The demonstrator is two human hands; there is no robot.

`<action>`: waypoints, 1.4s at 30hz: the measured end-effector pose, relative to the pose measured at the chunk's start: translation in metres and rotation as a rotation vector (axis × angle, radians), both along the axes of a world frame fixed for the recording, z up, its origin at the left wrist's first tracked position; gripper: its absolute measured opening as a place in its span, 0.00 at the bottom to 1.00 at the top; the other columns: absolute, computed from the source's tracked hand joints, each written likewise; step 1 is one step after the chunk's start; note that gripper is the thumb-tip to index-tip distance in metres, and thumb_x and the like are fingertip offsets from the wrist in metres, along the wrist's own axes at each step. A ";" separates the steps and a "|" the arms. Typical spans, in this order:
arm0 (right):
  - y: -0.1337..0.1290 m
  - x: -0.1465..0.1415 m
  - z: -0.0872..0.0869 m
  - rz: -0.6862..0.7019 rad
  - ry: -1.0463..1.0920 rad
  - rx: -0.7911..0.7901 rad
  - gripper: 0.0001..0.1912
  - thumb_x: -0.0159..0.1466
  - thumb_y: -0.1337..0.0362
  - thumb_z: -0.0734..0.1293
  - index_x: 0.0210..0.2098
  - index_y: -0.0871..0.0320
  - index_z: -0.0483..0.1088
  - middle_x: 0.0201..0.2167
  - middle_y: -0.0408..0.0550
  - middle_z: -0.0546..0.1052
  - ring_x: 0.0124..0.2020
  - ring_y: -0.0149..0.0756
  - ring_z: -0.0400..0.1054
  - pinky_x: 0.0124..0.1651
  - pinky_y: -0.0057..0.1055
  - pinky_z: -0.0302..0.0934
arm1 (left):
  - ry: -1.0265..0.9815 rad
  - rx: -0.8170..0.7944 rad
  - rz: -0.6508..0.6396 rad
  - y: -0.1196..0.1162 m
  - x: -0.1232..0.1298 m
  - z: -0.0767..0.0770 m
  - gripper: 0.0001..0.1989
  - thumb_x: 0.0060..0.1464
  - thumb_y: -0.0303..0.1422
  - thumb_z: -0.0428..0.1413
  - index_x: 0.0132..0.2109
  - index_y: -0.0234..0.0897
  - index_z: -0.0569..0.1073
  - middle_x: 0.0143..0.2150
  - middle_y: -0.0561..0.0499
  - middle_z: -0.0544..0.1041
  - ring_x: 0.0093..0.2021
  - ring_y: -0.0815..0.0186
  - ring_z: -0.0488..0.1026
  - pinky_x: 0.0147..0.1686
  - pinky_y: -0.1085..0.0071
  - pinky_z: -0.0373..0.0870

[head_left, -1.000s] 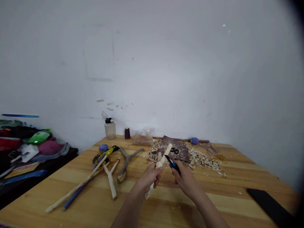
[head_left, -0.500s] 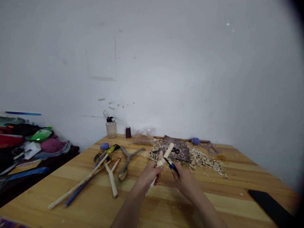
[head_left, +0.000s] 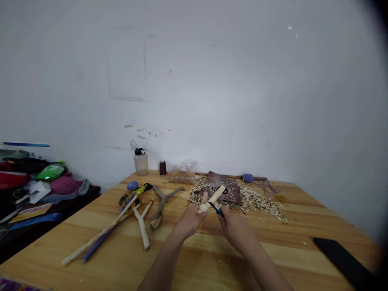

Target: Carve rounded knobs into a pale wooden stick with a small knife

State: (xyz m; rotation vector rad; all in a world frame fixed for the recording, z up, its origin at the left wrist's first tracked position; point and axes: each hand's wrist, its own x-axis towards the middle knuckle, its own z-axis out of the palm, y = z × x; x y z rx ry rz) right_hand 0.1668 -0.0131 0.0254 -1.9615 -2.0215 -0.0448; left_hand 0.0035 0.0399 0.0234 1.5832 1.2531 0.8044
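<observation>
A peeled, pale forked stick (head_left: 217,195) is gripped in my left hand (head_left: 190,220), its two prongs pointing up and away from me. My right hand (head_left: 233,226) is closed around the blue handle of a knife (head_left: 217,209). The knife's dark blade rests against the stick near the base of the right prong. Behind the stick, scissors (head_left: 224,191) with dark handles lie on a brown leather-like sheet (head_left: 233,196). Wood shavings (head_left: 257,202) are strewn over and around that sheet.
On the left lie a peeled forked stick (head_left: 142,228), a bark-covered forked branch (head_left: 160,206), a long pale stick (head_left: 97,237) and a purple stick (head_left: 98,247). A bottle (head_left: 141,163), a thread spool (head_left: 163,168) and a plastic bag (head_left: 182,174) stand at the back. A black flat object (head_left: 341,258) lies right.
The held forked stick has tilted slightly to the right, with its right prong lower. Both hands stay close together, and the view has shifted a little.
</observation>
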 end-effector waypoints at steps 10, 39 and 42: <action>0.004 -0.017 -0.009 -0.116 0.119 -0.030 0.12 0.66 0.61 0.51 0.41 0.56 0.62 0.28 0.50 0.76 0.29 0.39 0.71 0.24 0.27 0.47 | 0.463 0.335 0.038 0.002 0.009 -0.007 0.09 0.52 0.33 0.49 0.39 0.34 0.70 0.37 0.40 0.75 0.38 0.57 0.71 0.35 0.69 0.60; 0.022 -0.007 -0.018 -0.095 1.271 0.182 0.18 0.49 0.49 0.66 0.21 0.58 0.63 0.12 0.38 0.65 0.12 0.28 0.59 0.15 0.24 0.53 | 0.520 0.421 0.125 -0.022 0.031 -0.008 0.11 0.56 0.36 0.47 0.45 0.38 0.66 0.36 0.47 0.76 0.36 0.62 0.73 0.31 0.73 0.59; 0.020 -0.007 -0.015 -0.044 1.311 0.181 0.16 0.49 0.51 0.66 0.24 0.58 0.65 0.13 0.38 0.66 0.13 0.27 0.59 0.16 0.24 0.54 | 0.463 0.446 0.115 -0.021 0.031 -0.010 0.11 0.57 0.35 0.47 0.46 0.38 0.66 0.37 0.48 0.76 0.38 0.64 0.72 0.34 0.74 0.60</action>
